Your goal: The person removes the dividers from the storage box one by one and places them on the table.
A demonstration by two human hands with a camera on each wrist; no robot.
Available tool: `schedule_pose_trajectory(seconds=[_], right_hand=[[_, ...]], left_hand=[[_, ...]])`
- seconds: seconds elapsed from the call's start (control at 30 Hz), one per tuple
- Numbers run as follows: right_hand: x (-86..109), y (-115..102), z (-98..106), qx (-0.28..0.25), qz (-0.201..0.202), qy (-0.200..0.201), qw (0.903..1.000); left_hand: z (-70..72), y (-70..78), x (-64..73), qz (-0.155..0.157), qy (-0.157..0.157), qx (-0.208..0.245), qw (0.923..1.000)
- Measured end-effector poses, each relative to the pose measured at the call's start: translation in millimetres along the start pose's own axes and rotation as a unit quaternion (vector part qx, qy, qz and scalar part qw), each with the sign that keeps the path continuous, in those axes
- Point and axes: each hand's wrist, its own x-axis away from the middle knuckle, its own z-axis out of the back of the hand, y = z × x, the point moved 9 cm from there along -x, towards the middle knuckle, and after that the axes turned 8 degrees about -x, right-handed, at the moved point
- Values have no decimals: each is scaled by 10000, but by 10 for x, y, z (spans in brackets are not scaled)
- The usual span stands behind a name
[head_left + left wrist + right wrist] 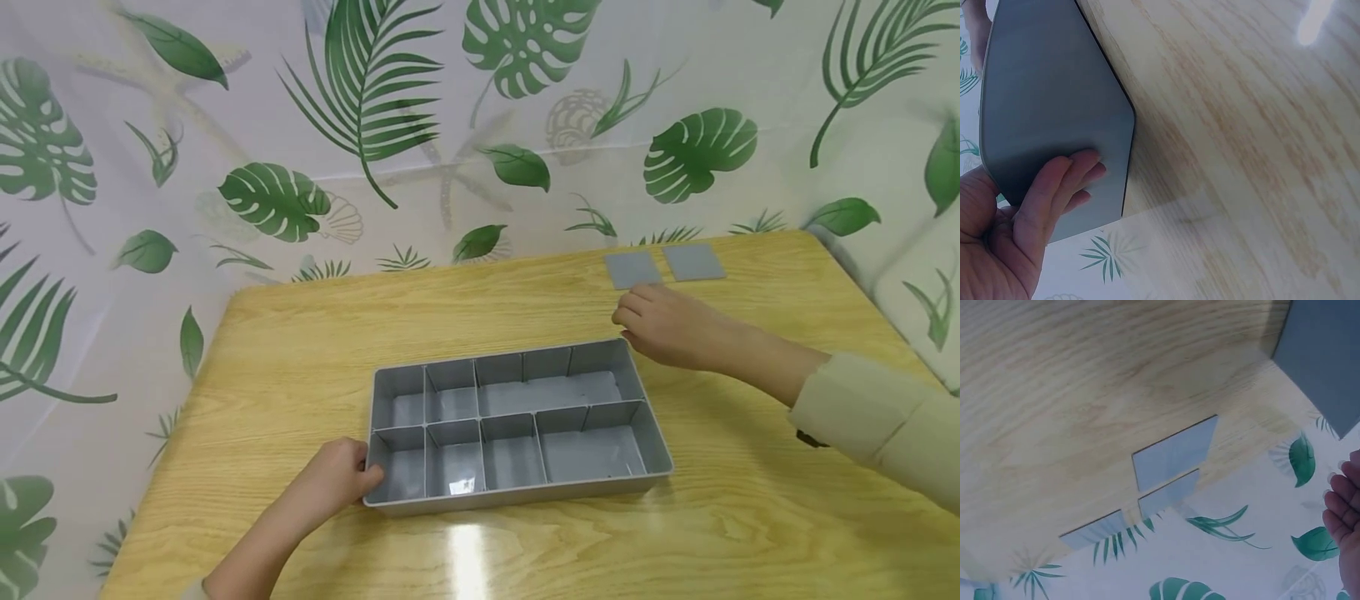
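A grey plastic divider box [517, 498] sits upright on the table, its inside split into several compartments by thin partitions. My left hand [341, 475] grips its left end, thumb over the rim and fingers against the outer wall; the left wrist view shows these fingers [1063, 184] on the box's side [1054, 81]. Just beyond the far right corner of the box is my right hand [667, 325], its fingers loosely bent and nothing visible in them. In the right wrist view this hand [1347, 512] appears at the edge, apart from the box [1325, 362].
Two flat grey square plates [693, 262] lie near the table's back edge. The right wrist view shows a third grey plate [1175, 453] in front of them. Wood-grain table [300, 358] surrounds the box, and a leaf-print cloth [420, 183] hangs behind.
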Motion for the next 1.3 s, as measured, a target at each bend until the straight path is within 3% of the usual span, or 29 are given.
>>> schedule_pose_trajectory(seconds=[0.3, 0.47, 0.97, 1.3], right_hand=[[-154, -264, 104, -445, 666, 157, 9967], [-256, -435, 84, -618, 1002, -73, 9930], [-477, -928, -26, 180, 2007, -704, 9769], [-587, -1127, -130, -130, 2256, -1128, 9676]], left_hand=[[-10, -1, -7, 11, -70, -9, 10000], [3, 5, -5, 2, -29, -57, 10000], [-11, 5, 1, -35, 17, -65, 10000], [-13, -4, 0, -40, 52, -70, 10000]])
